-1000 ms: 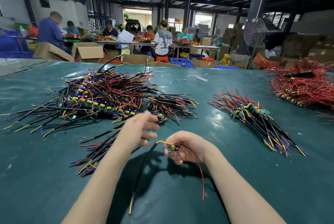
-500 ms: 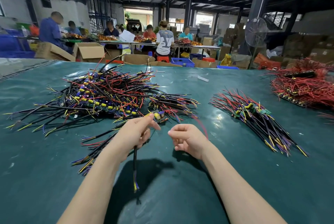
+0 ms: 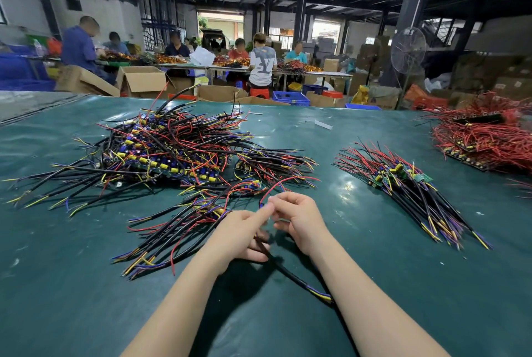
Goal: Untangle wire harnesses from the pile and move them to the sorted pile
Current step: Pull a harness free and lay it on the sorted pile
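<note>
Over the dark green desk point(image 3: 86, 299), our left hand point(image 3: 244, 237) and right hand point(image 3: 300, 221) each have their grip clenched on one black-sheathed wire harness point(image 3: 288, 270), its red lead point(image 3: 283, 182) arching upward.

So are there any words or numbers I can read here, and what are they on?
None can be read for certain.
Big dark print on the back of the seated person's white T-shirt: too blurred to read.
Pale labels on the stacked brown cardboard boxes: too small to read.
</note>
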A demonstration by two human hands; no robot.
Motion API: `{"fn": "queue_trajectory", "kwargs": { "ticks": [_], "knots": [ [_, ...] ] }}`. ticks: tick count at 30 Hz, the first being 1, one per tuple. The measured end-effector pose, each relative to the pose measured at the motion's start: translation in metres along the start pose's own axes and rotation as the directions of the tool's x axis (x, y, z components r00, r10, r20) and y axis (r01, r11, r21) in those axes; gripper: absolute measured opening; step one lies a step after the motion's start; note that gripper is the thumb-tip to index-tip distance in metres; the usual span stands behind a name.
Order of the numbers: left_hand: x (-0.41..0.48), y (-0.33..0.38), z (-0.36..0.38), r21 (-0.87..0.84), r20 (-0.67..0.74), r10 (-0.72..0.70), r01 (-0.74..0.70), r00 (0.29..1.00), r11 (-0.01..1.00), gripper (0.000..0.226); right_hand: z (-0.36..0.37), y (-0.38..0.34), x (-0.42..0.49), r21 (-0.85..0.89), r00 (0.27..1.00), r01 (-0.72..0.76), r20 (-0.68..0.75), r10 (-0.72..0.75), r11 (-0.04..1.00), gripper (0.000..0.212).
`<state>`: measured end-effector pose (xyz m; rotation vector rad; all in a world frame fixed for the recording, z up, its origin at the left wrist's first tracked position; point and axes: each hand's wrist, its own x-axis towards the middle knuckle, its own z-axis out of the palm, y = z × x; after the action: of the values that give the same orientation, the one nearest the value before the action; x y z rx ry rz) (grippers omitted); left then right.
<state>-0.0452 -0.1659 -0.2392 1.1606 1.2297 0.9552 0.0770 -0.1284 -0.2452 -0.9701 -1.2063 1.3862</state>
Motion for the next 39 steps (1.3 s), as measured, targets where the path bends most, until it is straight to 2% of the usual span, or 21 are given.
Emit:
{"fn": "queue_trajectory", "kwargs": {
  "ticks": [2,7,12,16,20,23,26,32,35,39],
  "knots": [
    [0.001,0.001,-0.002,-0.088,-0.022,0.018,-0.020,1.000,0.996,0.028,0.001,0.000,0.000,0.021,1.000,-0.001,0.015,0.001,1.000,0.023],
    [0.003,0.000,-0.007,-0.185,-0.119,0.089,-0.111,0.989,0.976,0.013,0.000,-0.002,-0.002,0.087,0.999,-0.007,0.041,0.004,0.996,0.022],
    [0.006,-0.004,-0.008,-0.145,-0.162,0.093,-0.117,0.982,0.982,0.012,0.004,-0.004,-0.004,0.109,0.997,-0.053,0.066,0.046,0.993,0.015],
    [0.007,-0.003,-0.009,-0.120,-0.145,0.125,-0.142,0.982,0.982,0.013,0.003,-0.004,-0.006,0.103,0.989,-0.078,0.133,0.064,0.992,0.014],
    [0.004,-0.001,-0.008,-0.246,-0.115,0.135,-0.160,0.984,0.956,0.014,0.002,-0.005,-0.006,0.046,0.978,-0.024,0.209,0.014,0.999,0.019],
    [0.003,0.000,-0.009,-0.209,-0.114,0.138,-0.160,0.984,0.965,0.011,0.003,-0.004,-0.006,-0.021,0.985,0.014,0.173,-0.010,1.000,0.016],
    [0.003,0.000,-0.009,-0.139,-0.137,0.135,-0.154,0.981,0.978,0.011,0.003,-0.004,-0.004,-0.057,0.990,0.064,0.130,-0.056,0.996,0.022],
    [0.001,0.001,-0.012,-0.085,-0.067,0.055,-0.060,0.996,0.995,0.014,0.002,-0.004,-0.003,-0.070,0.989,0.024,0.147,-0.014,0.997,0.026],
    [0.002,0.001,-0.008,-0.111,-0.100,0.005,-0.016,0.995,0.994,0.007,0.005,-0.002,-0.003,-0.101,0.990,0.052,0.133,-0.039,0.994,0.027],
    [0.002,0.001,-0.007,-0.229,-0.074,0.004,-0.021,0.997,0.973,0.013,0.009,0.000,-0.002,-0.128,0.987,0.103,0.138,-0.085,0.986,0.028]
  ]
}}
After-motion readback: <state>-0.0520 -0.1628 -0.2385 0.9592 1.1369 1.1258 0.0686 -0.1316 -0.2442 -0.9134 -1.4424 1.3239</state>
